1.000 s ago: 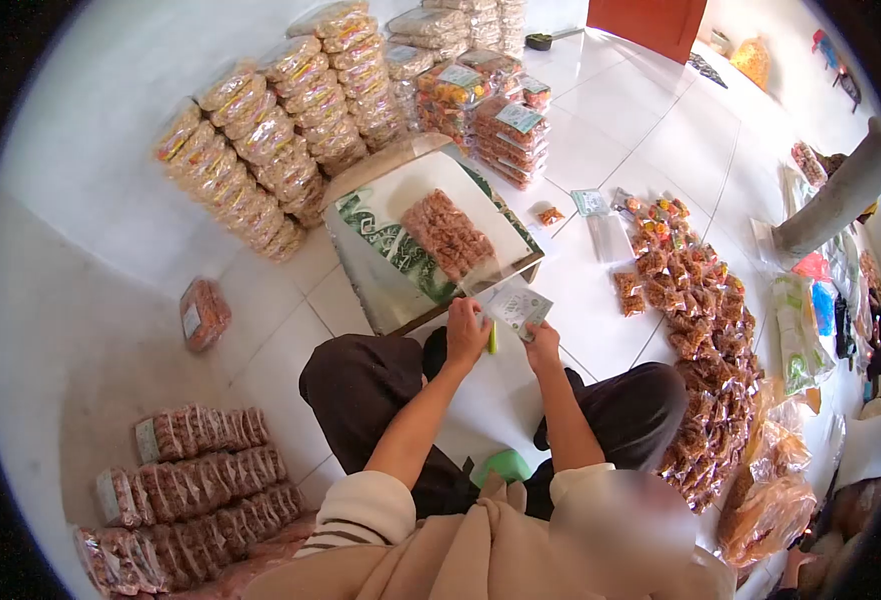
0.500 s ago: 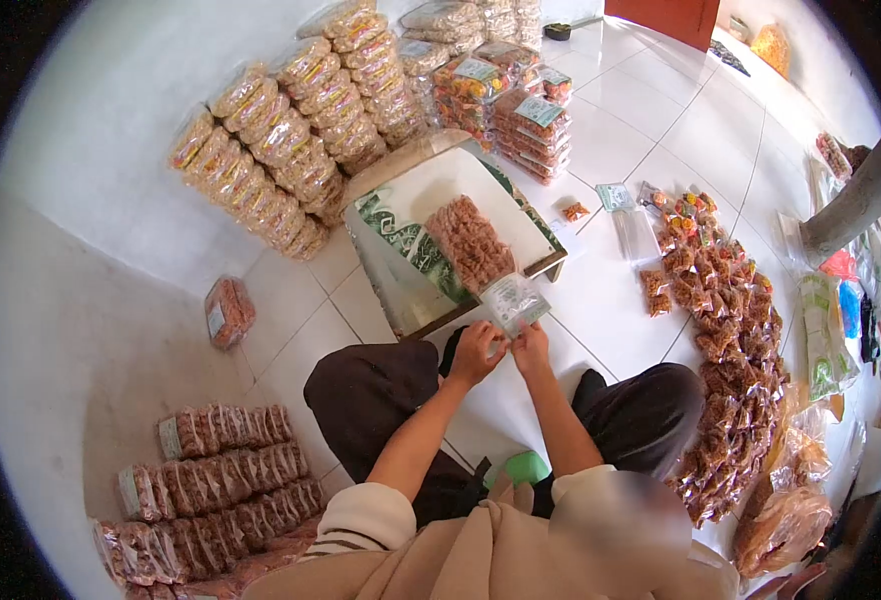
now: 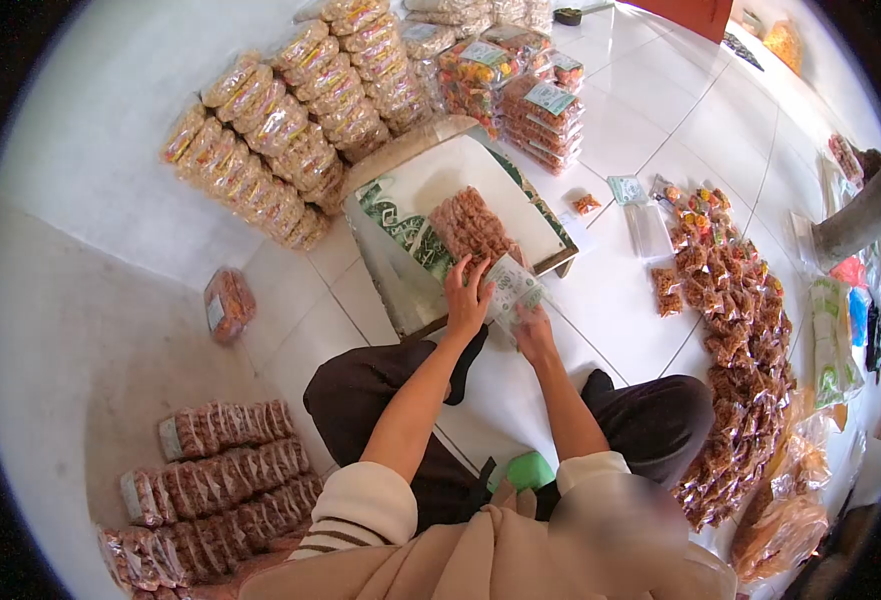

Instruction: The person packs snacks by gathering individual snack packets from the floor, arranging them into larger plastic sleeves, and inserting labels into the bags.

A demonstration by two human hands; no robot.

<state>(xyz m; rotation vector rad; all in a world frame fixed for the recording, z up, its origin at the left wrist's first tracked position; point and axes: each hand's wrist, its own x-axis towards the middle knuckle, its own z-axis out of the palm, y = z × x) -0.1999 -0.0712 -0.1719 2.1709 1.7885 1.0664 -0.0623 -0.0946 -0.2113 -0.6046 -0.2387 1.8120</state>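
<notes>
A clear plastic bag of reddish-brown snacks [image 3: 469,222] lies on a low white-topped stand [image 3: 521,225]. At its near end is a printed pale-green label [image 3: 507,284], seemingly on the bag's loose end. My left hand [image 3: 468,298] rests at the label's left edge, fingers spread and reaching onto the bag. Lower right of the label, my right hand [image 3: 535,332] has its fingers closed on the loose plastic end; the fingertips are partly blurred.
Tall stacks of packaged snacks [image 3: 261,130] line the wall, with flatter packs [image 3: 541,120] beside them. Many small snack packets [image 3: 731,330] spread over the floor at right. Rows of bags [image 3: 221,470] lie lower left, and one pack [image 3: 229,305] stands near the wall.
My left hand has moved up from the bag's near end to the label and bag, its fingers now spread. My right hand stays near the end, slightly lower. The view has shifted slightly.
</notes>
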